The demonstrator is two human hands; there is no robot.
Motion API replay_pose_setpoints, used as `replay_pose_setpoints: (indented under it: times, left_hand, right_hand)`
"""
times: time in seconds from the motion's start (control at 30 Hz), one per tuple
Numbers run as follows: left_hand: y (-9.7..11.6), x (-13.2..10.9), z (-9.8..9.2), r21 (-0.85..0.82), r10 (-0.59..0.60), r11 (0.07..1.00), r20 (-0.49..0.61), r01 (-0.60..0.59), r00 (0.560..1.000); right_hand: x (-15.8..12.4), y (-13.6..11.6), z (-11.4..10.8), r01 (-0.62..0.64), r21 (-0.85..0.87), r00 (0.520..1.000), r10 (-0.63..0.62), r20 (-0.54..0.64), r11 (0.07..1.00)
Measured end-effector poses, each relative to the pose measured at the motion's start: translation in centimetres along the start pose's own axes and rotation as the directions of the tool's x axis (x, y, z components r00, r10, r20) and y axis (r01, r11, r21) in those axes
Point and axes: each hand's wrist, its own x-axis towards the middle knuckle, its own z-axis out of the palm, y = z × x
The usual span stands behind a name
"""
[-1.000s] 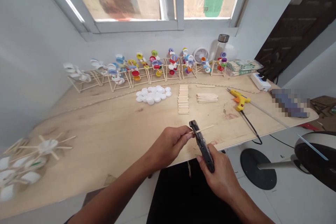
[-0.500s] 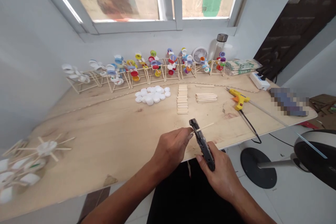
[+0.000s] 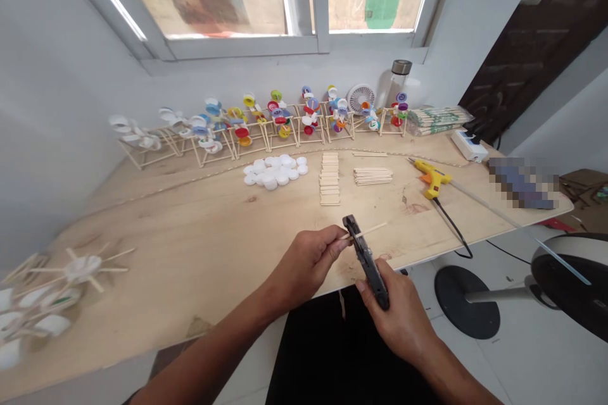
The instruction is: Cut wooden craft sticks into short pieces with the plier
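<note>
My left hand [image 3: 311,262] pinches one end of a thin wooden stick [image 3: 375,228] between thumb and fingers. The stick lies across the jaws of a dark plier-like hand tool [image 3: 365,256], its far end poking out to the right. My right hand [image 3: 403,307] is wrapped round the handles of that tool, near the table's front edge. Whether the jaws bite into the stick is too small to tell. Beyond my hands lie a column of short cut sticks [image 3: 330,180], a pile of longer sticks [image 3: 373,176] and a cluster of white bottle caps [image 3: 275,171].
Stick frames with coloured cap wheels [image 3: 280,123] line the back of the wooden table [image 3: 213,221]. A yellow glue gun [image 3: 432,178] lies right, its cord over the edge. White cap wheels [image 3: 83,269] sit left. A power strip [image 3: 469,147] stands back right.
My left hand's grip has shifted slightly, with the thumb now lower and more of the stick's near end showing. The tool and right hand have hardly moved.
</note>
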Motion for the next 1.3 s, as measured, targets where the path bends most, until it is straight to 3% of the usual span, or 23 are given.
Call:
replay_pose_setpoints:
  times: [0.13, 0.23, 0.3, 0.53, 0.8, 0.97, 1.1, 1.2, 1.3]
  left_hand:
    - [-0.8, -0.4, 1.8, 0.330, 0.166, 0.940, -0.228, -0.084, 0.959]
    - [-1.2, -0.5, 2.5, 0.535, 0.290, 0.838, -0.274, -0.105, 0.917]
    - [-1.2, -0.5, 2.6, 0.529, 0.293, 0.841, -0.260, -0.118, 0.920]
    - [-0.1, -0.3, 1.3, 0.193, 0.091, 0.979, -0.142, -0.063, 0.986]
    - [0.3, 0.1, -0.3, -0.072, -0.033, 0.997, 0.050, 0.036, 0.998]
    - [0.1, -0.1, 0.7, 0.075, 0.008, 0.997, -0.075, -0.002, 0.997]
    - [-0.6, -0.5, 2.3, 0.354, 0.179, 0.932, -0.269, -0.076, 0.946]
    - [-1.0, -0.7, 2.9, 0.526, 0.275, 0.846, -0.290, -0.088, 0.917]
    - [-1.0, -0.6, 2.8, 0.474, 0.277, 0.872, -0.268, -0.124, 0.923]
  right_hand:
    - [0.4, 0.0, 0.2, -0.011, 0.027, 1.000, 0.011, -0.012, 1.000]
    - [0.5, 0.0, 0.1, -0.025, 0.051, 1.000, 0.025, 0.000, 0.998]
    - [0.5, 0.0, 0.0, -0.031, 0.054, 0.999, 0.031, 0.016, 0.998]
    - [0.2, 0.0, -0.5, -0.024, 0.041, 0.999, 0.023, 0.026, 0.999]
    - [-0.2, 0.1, -0.5, -0.009, 0.032, 1.000, 0.009, 0.019, 0.999]
    - [0.0, 0.0, -0.2, -0.028, 0.008, 1.000, 0.027, 0.007, 1.000]
    - [0.4, 0.0, -0.1, -0.030, 0.010, 1.000, 0.030, -0.007, 0.999]
    - [0.4, 0.0, -0.3, -0.036, 0.019, 0.999, 0.035, 0.012, 0.999]
    - [0.1, -0.1, -0.5, -0.037, 0.013, 0.999, 0.037, 0.023, 0.999]
